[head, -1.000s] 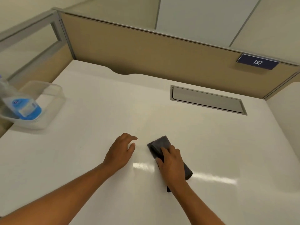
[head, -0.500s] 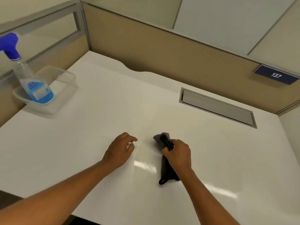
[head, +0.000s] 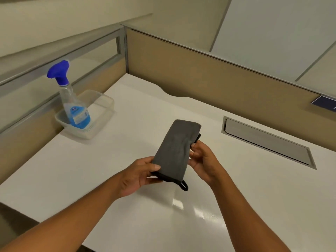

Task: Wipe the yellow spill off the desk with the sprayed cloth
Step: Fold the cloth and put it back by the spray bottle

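Both hands hold a folded grey cloth (head: pixel 175 150) above the middle of the white desk (head: pixel 127 124). The left hand (head: pixel 140 176) pinches the cloth's near end between thumb and fingers; the right hand (head: pixel 203 160) grips its right edge with curled fingers. A small black loop hangs from the cloth's near corner. Toward the desk's far left corner, a clear tub (head: pixel 101 106) holds an upright spray bottle (head: pixel 72 99) with a blue nozzle. A grey cable hatch (head: pixel 267 144) is set into the desk near its far right edge, in front of the tan partition (head: pixel 209 80).
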`<action>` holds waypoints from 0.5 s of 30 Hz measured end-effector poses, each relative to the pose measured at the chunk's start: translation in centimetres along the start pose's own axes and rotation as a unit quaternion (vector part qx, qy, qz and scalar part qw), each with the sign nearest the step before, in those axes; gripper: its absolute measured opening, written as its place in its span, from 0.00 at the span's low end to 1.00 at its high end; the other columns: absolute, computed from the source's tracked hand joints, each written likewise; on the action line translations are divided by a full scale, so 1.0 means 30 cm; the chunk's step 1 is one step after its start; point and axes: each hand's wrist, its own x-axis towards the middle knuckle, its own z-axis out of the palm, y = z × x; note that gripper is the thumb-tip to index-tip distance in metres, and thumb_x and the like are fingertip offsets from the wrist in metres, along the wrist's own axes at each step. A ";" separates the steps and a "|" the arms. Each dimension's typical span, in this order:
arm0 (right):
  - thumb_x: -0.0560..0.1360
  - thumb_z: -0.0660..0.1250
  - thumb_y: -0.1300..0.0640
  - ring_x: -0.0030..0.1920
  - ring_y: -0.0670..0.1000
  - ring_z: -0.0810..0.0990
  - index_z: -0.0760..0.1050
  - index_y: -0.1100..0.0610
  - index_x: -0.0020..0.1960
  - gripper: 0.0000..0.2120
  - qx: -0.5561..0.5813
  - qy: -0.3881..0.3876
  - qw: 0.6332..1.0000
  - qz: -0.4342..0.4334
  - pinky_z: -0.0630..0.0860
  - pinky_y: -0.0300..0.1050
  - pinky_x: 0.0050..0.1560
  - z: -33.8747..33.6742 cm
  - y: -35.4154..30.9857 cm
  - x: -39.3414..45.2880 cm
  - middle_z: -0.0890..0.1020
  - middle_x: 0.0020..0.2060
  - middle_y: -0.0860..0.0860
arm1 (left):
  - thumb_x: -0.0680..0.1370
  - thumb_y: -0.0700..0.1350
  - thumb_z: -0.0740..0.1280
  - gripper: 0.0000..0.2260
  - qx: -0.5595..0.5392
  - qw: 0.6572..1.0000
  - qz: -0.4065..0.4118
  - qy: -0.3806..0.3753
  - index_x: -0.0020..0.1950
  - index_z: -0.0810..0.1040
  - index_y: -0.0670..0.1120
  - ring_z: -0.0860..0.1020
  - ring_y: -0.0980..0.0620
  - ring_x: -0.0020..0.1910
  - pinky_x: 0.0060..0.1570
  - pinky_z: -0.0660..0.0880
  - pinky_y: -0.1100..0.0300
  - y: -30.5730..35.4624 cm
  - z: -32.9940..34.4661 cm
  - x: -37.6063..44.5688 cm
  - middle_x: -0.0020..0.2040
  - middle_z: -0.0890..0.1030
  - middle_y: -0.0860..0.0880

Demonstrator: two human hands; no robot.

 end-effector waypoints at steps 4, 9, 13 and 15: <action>0.82 0.65 0.56 0.61 0.58 0.83 0.83 0.55 0.63 0.13 -0.074 -0.043 0.996 -0.011 0.80 0.56 0.64 0.099 -0.044 0.095 0.84 0.62 0.55 | 0.76 0.36 0.71 0.23 -0.004 0.997 0.054 0.049 0.72 0.78 0.42 0.82 0.38 0.67 0.66 0.81 0.47 0.080 -0.117 -0.038 0.68 0.83 0.39; 0.81 0.68 0.61 0.61 0.57 0.84 0.80 0.57 0.64 0.13 -0.157 -0.035 0.987 -0.024 0.81 0.50 0.58 0.279 -0.106 0.241 0.86 0.60 0.54 | 0.79 0.31 0.70 0.21 -0.010 0.982 0.092 0.164 0.70 0.81 0.47 0.84 0.43 0.65 0.65 0.82 0.47 0.200 -0.242 -0.059 0.66 0.85 0.45; 0.81 0.68 0.63 0.59 0.55 0.86 0.81 0.56 0.62 0.11 -0.190 -0.032 0.980 -0.042 0.83 0.45 0.53 0.432 -0.151 0.380 0.88 0.57 0.51 | 0.77 0.33 0.75 0.21 -0.098 0.934 0.128 0.319 0.67 0.82 0.49 0.87 0.48 0.58 0.54 0.85 0.57 0.304 -0.319 -0.045 0.60 0.87 0.49; 0.81 0.67 0.64 0.59 0.55 0.86 0.80 0.57 0.62 0.11 -0.202 -0.042 0.977 -0.049 0.82 0.47 0.55 0.508 -0.166 0.457 0.87 0.58 0.51 | 0.76 0.34 0.76 0.19 -0.132 0.907 0.127 0.380 0.66 0.82 0.47 0.87 0.47 0.57 0.56 0.84 0.56 0.356 -0.350 -0.018 0.60 0.87 0.49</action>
